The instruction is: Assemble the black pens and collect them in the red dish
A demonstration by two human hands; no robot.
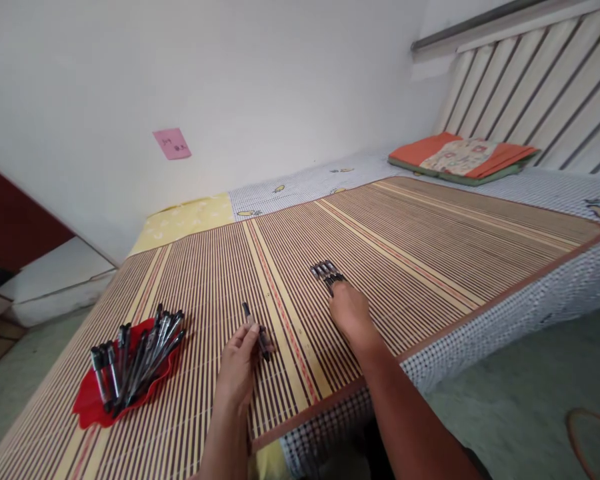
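My left hand (pixel 240 363) is closed in a pinch on a black pen (pixel 255 327) that lies slanted over the striped bamboo mat (pixel 405 233). My right hand (pixel 350 313) rests knuckles up on the mat, its fingertips on a small row of black pens (pixel 325 271) laid side by side. The fingers of that hand are mostly hidden behind its back. A red tray (pixel 93 407) at the left of the mat holds several more black pens (pixel 140 353), piled loosely.
The mat covers a bed with a checked sheet (pixel 530 293) and a yellow sheet part (pixel 190 220). Folded orange bedding (pixel 460 157) lies at the far end by a slatted headboard (pixel 540 80). A pink note (pixel 172 143) sticks to the white wall. Floor lies to the right.
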